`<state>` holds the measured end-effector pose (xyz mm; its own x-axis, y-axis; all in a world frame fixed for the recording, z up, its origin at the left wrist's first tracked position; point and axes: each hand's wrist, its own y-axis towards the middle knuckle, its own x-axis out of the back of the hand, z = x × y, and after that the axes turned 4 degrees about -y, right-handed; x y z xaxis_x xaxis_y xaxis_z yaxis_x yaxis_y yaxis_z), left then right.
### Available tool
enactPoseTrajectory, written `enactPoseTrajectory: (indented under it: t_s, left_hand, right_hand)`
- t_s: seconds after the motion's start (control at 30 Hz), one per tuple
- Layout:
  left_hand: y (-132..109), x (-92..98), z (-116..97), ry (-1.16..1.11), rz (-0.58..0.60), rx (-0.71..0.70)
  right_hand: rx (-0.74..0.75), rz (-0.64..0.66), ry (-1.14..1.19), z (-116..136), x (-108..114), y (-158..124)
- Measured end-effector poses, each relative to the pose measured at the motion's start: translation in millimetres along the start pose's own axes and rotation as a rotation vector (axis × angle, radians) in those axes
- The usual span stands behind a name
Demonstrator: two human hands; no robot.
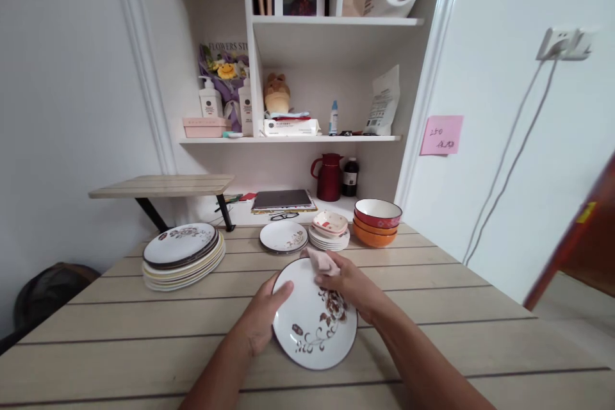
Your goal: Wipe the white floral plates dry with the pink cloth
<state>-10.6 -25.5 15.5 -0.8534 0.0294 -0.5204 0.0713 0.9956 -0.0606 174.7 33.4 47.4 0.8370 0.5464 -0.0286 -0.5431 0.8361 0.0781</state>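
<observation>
My left hand (263,317) grips the left rim of a white plate (307,333) with a brown flower pattern, thumb on top, holding it just above the wooden table (144,346). The fingers of my right hand (353,288) are closed on a small pink cloth (319,261), pressed against the plate's upper right part.
A stack of large plates (182,254) sits at the left. Farther back are a small plate stack (283,236), a pile of small dishes (329,229) and stacked red and orange bowls (377,221). White shelves (312,138) stand behind, with a red jug (329,177) below.
</observation>
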Motion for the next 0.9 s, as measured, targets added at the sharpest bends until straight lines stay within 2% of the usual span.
enactPoseTrajectory:
  t_s: [0.1,0.2,0.3,0.37,0.5,0.7,0.9]
  left_hand:
    - [0,-1.3,-6,-0.029,-0.011,-0.028]
    - [0,-1.8,-11,-0.108,-0.059,-0.105]
    - [2,-2.3,-8,-0.117,-0.086,-0.105]
    - [4,-2.3,-3,-0.097,-0.083,-0.086]
    - [9,1.8,3,-0.028,-0.147,-0.129]
    - [7,13.4,-9,0.143,-0.161,-0.153]
    - [-2,7.3,-18,0.298,-0.026,-0.100]
  right_hand:
    - [0.032,-0.057,0.016,-4,-7,3]
    - [0.083,-0.204,0.118,-8,-14,10]
    - [0.143,-0.359,0.235,-13,-18,15]
    - [0.157,-0.385,0.264,-15,-19,16]
    - [0.130,-0.304,0.198,-16,-12,15]
    - [0.020,-0.161,-0.049,-4,0,5]
    - [0.019,0.011,-0.143,8,1,-2]
